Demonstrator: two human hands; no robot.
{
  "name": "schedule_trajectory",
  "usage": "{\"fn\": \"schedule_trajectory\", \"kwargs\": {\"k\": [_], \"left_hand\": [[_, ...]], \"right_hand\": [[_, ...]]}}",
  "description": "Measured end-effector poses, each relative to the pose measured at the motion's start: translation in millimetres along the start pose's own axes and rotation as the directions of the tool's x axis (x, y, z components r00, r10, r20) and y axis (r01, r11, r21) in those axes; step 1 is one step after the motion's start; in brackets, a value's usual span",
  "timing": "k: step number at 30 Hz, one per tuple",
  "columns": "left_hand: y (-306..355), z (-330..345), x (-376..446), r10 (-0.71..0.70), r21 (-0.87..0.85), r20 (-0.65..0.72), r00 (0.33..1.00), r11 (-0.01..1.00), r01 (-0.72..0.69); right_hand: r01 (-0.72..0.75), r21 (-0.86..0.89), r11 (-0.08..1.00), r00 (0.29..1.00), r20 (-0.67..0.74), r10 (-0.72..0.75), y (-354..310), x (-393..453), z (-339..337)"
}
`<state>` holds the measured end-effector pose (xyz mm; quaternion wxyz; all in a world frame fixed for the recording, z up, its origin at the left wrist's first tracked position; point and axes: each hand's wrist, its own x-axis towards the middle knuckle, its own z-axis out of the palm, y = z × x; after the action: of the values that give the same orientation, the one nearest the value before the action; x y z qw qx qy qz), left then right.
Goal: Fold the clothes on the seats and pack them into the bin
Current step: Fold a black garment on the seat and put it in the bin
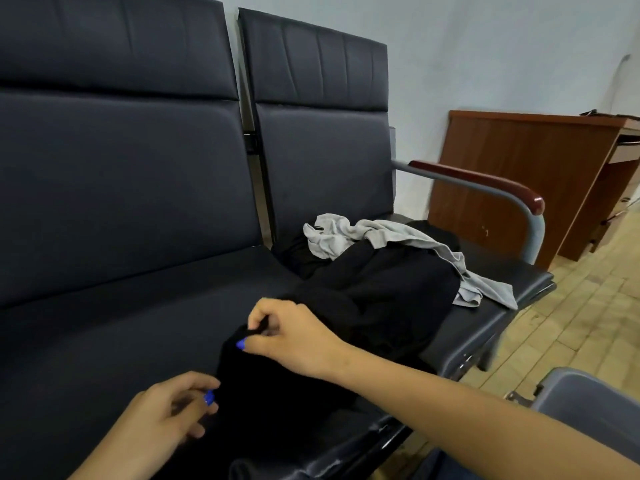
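hands [228, 372] pinching black garment [277, 386] (on seat [104, 341])

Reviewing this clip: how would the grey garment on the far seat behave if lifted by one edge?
Probably floppy: the grey garment lies crumpled, draped over the black clothes. Likely light, since it looks thin. It may drag or snag, as one end trails onto the seat.

Single view, head-worn, wide-angle. Looks forward and down over row of dark seats [138, 209], from standing or leaning position just in front of seat edge. Close range: both forearms enter from bottom edge, left hand [173, 407] and right hand [294, 337] in lower middle. Seat backs fill upper left; wall, wooden desk [519, 174] and tiled floor [571, 323] curve away right of seats. No second view.
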<state>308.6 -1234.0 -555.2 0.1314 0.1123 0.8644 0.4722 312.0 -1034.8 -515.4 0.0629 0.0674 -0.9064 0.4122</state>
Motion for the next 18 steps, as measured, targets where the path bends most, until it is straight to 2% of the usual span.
{"fn": "schedule_trajectory", "kwargs": {"k": [3, 5, 7, 9, 11, 13, 14, 15, 16, 18], "left_hand": [[3.6, 3.4, -2.3, 0.035, -0.082, 0.012, 0.999, 0.996, -0.034], [3.7, 8.0, -4.1, 0.087, -0.083, 0.015, 0.996, 0.993, -0.086], [6.1, 11.2, -5.8, 0.122, -0.082, 0.033, 0.992, 0.989, -0.119], [6.2, 12.7, -5.4, 0.143, -0.154, 0.072, 0.987, 0.979, -0.131], [12.4, 11.7, -4.4, 0.122, -0.348, 0.019, 0.992, 0.931, -0.108], [18.6, 8.5, -4.9, 0.157, -0.522, 0.000, 0.988, 0.842, -0.134], [19.8, 7.1, -6.4, 0.206, -0.542, 0.012, 0.979, 0.824, -0.167], [20.3, 6.6, -7.8, 0.250, -0.543, 0.021, 0.968, 0.816, -0.199], [23.6, 7.1, -9.4, 0.279, -0.542, 0.019, 0.960, 0.810, -0.224], [34.0, 10.2, -16.3, 0.337, -0.542, 0.047, 0.940, 0.799, -0.260]], "right_hand": [[0.019, 0.100, 0.995, 0.973, 0.225, -0.041, -16.8, -12.2, 8.8], [-0.048, 0.227, 0.973, 0.926, 0.376, -0.042, -26.8, -20.2, 14.3], [-0.118, 0.268, 0.956, 0.893, 0.449, -0.016, -32.2, -22.5, 14.1], [-0.187, 0.252, 0.950, 0.862, 0.505, 0.036, -35.4, -18.4, 4.0], [-0.257, 0.229, 0.939, 0.901, 0.408, 0.147, -33.1, -8.6, -13.9], [-0.313, 0.043, 0.949, 0.947, 0.094, 0.308, -20.2, 5.8, -37.3], [-0.357, -0.167, 0.919, 0.934, -0.086, 0.347, -9.7, 11.5, -49.3], [-0.427, -0.390, 0.816, 0.903, -0.222, 0.367, 1.9, 14.9, -59.3], [-0.501, -0.521, 0.691, 0.866, -0.290, 0.408, 14.9, 16.6, -68.1], [-0.615, -0.586, 0.527, 0.772, -0.313, 0.553, 43.6, 17.9, -83.7]]}}
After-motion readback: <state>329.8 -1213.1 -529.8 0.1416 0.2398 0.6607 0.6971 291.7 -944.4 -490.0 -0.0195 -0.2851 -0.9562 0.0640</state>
